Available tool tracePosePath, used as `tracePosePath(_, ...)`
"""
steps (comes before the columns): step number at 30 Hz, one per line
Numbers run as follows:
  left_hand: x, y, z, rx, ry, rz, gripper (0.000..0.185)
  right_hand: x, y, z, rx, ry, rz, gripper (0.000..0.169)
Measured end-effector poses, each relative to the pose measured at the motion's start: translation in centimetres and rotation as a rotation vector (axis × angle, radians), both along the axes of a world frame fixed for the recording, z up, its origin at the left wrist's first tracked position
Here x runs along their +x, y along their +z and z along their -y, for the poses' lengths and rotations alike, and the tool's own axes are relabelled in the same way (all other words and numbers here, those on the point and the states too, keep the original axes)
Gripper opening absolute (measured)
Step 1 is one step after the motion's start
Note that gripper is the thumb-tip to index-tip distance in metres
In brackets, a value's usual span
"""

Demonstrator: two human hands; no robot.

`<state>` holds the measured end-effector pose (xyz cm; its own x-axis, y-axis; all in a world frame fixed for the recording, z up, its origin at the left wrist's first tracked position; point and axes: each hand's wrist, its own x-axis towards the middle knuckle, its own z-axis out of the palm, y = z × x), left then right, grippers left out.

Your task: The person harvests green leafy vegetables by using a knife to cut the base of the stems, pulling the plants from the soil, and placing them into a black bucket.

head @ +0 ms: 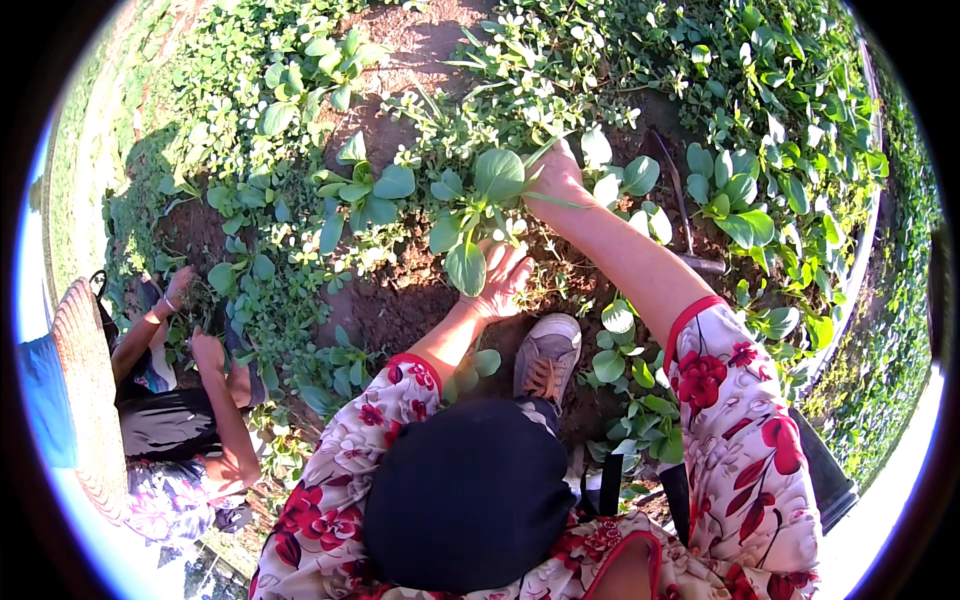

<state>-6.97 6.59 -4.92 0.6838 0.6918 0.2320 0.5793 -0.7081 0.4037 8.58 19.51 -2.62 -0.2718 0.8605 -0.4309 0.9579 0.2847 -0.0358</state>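
Note:
Before me grows a broad-leaved green seedling (498, 176), its lower leaves partly covering my left hand (504, 281). That hand rests low among small weeds (551, 289) and soil, its fingers spread; whether it grips a stem is hidden. My right hand (553, 176) reaches in just right of the same seedling, among long grass blades (551, 150) and low weeds. Its fingertips are hidden by leaves, so its grip cannot be told. A hand tool with a thin curved metal part and a short handle (703, 264) lies on the soil right of my right forearm.
At the left a co-worker in a straw hat (90, 397) crouches, both hands (196, 337) low among the plants. My shoe (549, 356) stands on soil between seedlings. More leafy seedlings (367, 187) and dense weeds surround me. A dark container (825, 472) stands at the lower right.

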Motion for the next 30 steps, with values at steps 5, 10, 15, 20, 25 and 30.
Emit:
tracePosePath(5,-1.4,-0.5,0.5,-0.053,0.029,-0.010,0.035,-1.5,4.3,-1.1,-0.236,0.115,0.151,0.025)
tracePosePath(10,-0.3,-0.7,0.2,-0.012,-0.013,0.055,0.036,0.9,6.2,0.4,-0.266,0.106,0.098,0.023)
tracePosePath(15,-1.1,-0.2,0.3,-0.021,0.001,0.047,0.035,1.4,6.7,-0.3,-0.054,0.084,0.063,0.018)
tracePosePath(20,-0.1,-0.7,0.2,0.010,0.000,0.089,0.033,5.3,2.8,-2.8,0.197,0.226,0.126,0.030)
tracePosePath(25,-0.4,-0.2,0.2,-0.022,0.005,0.059,0.032,4.6,4.2,-3.9,0.002,0.102,0.284,0.034)
tracePosePath(30,-0.6,-0.6,0.4,0.004,0.015,0.074,0.032,4.5,4.9,-5.7,-0.135,0.188,0.308,0.022)
